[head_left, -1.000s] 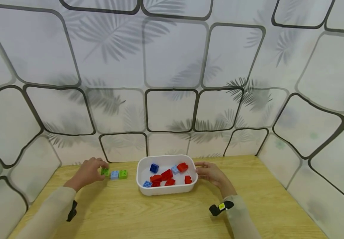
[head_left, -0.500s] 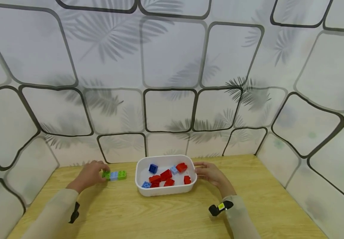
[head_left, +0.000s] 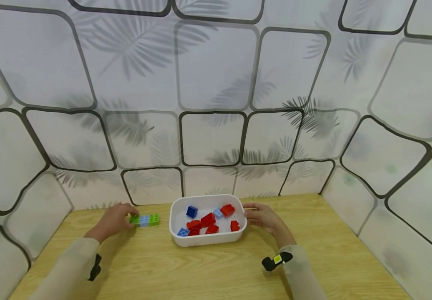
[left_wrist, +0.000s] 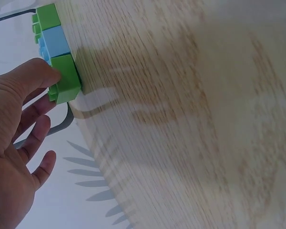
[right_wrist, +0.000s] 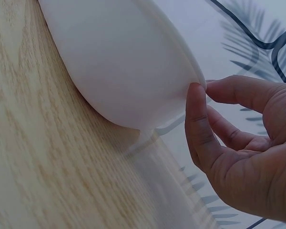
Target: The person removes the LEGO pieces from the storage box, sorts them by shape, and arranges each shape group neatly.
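A short row of toy building bricks stands on the wooden table, with a light blue brick (head_left: 144,221) between two green ones. The left hand (head_left: 113,221) pinches the near-left green brick (left_wrist: 68,81) between thumb and fingers; its other fingers hang loosely bent. Against it sits the light blue brick, then the far green brick (head_left: 154,220), all lined up touching. To the right stands a white tray (head_left: 208,239). The right hand (head_left: 263,217) holds the tray's right end at the rim, thumb and index fingertips close together there in the right wrist view.
Inside the tray lie several red bricks (head_left: 208,219), a dark blue brick (head_left: 191,211) and a few lighter blue ones (head_left: 183,232). A patterned curtain (head_left: 216,137) hangs behind the table (head_left: 186,271) and along both sides.
The left hand has brought its green brick rightward against the light blue one, closing the small gap between them. The right hand stays at the tray.
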`<state>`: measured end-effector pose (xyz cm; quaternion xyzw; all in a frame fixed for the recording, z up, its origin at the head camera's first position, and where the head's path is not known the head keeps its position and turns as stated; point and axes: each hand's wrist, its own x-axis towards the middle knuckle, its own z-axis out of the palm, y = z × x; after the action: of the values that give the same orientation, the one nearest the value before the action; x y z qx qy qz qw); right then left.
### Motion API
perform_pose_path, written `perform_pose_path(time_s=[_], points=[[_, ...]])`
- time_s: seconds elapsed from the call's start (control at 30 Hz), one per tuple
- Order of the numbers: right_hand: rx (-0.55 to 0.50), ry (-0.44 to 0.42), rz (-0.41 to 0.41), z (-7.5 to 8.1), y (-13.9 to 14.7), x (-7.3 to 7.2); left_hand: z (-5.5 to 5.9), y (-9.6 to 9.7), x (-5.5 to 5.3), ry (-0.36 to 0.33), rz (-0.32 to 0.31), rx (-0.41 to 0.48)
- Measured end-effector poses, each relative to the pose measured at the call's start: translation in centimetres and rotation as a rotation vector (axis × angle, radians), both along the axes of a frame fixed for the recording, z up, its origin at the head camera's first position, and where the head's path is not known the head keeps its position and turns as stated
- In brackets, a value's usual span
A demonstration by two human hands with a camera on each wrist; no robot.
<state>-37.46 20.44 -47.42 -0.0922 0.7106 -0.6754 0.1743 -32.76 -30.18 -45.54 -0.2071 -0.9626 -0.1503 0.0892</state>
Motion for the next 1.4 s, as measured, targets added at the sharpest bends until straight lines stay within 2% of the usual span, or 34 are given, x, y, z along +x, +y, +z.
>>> perform_pose_path(time_s=[0.37, 0.63, 0.9, 1.17, 1.4], points=[[0.007, -0.002, -0.006, 0.04, -0.07, -0.01, -0.04, 0.0, -0.04, -0.059, 0.013, 0.026], [-0.006, -0.003, 0.009, 0.02, 0.09, 0.14, -0.19, -0.2, 0.05, -0.163, 0.061, 0.115], [-0.066, 0.038, 0.042, -0.09, 0.41, 0.22, -0.06, -0.17, 0.33, -0.205, 0.077, 0.184], [-0.021, 0.004, 0.008, 0.05, -0.01, 0.17, 0.01, -0.04, 0.39, -0.182, 0.07, 0.167], [-0.014, -0.011, -0.005, 0.11, 0.01, 0.02, -0.51, -0.17, 0.8, -0.057, 0.058, 0.083]])
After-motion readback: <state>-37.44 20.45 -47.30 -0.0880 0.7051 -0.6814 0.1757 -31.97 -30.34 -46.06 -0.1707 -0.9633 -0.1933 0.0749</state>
